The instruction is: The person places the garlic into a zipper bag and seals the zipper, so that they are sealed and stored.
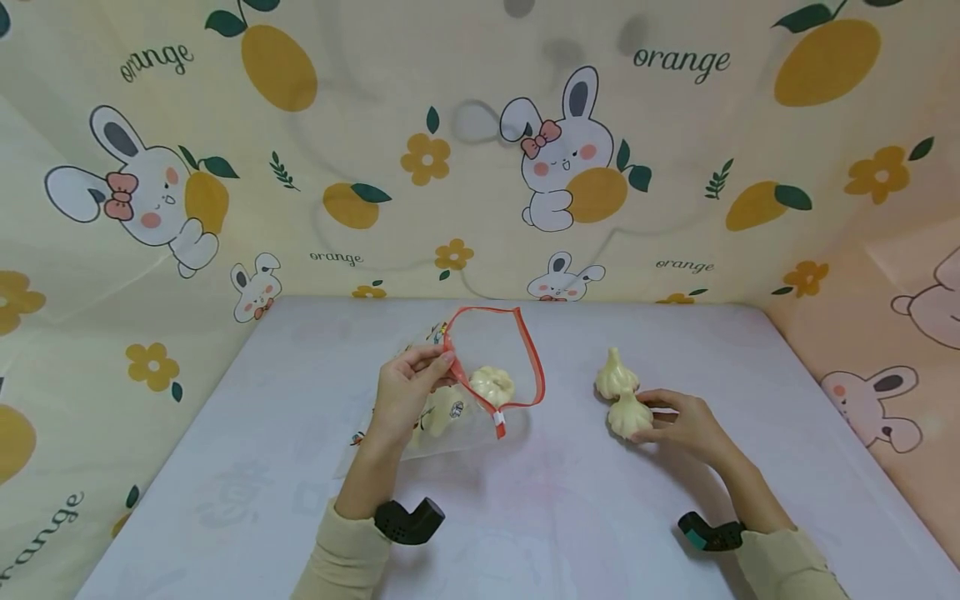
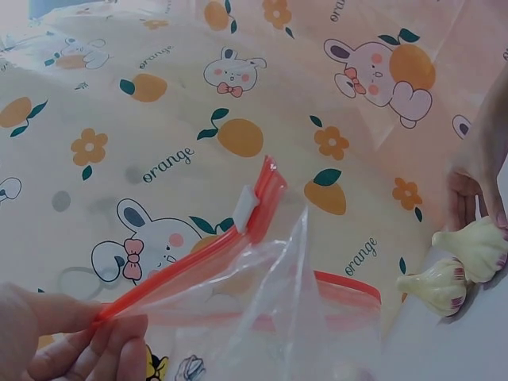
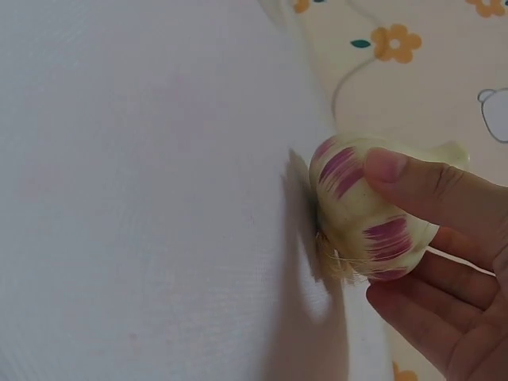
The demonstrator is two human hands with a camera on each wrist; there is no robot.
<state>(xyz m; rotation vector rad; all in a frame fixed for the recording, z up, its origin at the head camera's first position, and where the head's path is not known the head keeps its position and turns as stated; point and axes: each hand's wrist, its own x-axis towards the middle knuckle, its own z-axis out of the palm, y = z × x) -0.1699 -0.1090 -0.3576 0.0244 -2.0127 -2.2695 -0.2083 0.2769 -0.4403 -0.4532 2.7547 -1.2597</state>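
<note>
My left hand point(image 1: 408, 387) pinches the red zip rim of a clear plastic zip bag point(image 1: 465, 429), whose mouth gapes toward the right. Inside the bag lies a garlic bulb point(image 1: 492, 386), with more pale shapes behind the printed film. A white slider point(image 2: 246, 208) sits on the red zip in the left wrist view. To the right, my right hand point(image 1: 686, 425) grips a garlic bulb point(image 3: 373, 210) between thumb and fingers; purple streaks and dry roots show on it. Another garlic bulb point(image 1: 617, 375) rests just behind the gripped one, seemingly touching it.
A white table point(image 1: 547, 508) carries everything. Behind it hangs a cream cloth point(image 1: 405, 100) printed with rabbits and oranges, which continues along the left and right sides. Black wrist cameras are strapped to the left wrist point(image 1: 409, 522) and the right wrist point(image 1: 711, 533).
</note>
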